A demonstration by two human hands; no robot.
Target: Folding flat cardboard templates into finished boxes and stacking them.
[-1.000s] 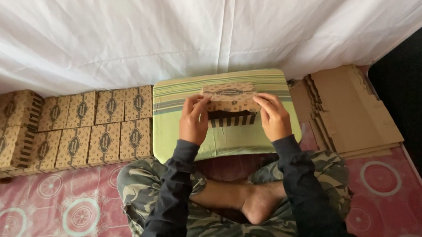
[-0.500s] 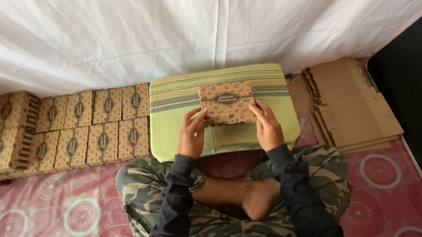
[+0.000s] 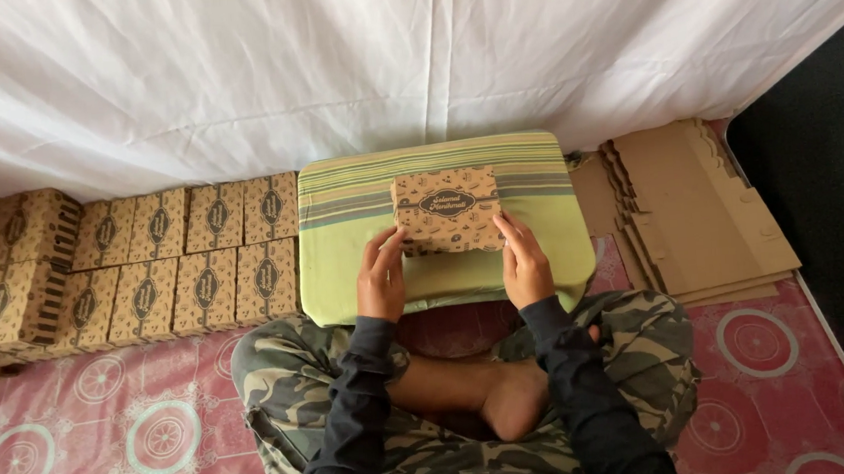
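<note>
Right now your left hand and right hand clasp the near corners of the patterned brown box, lying flat on the green striped cushion, long side crosswise, equally near both hands.

We had one view only, worn on the head, looking steeply down and forward over crossed legs at a striped green cushion, near, white curtain beyond.

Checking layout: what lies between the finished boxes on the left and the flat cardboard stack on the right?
In the head view, the green striped cushion with the folded box on it, held by both hands.
</note>
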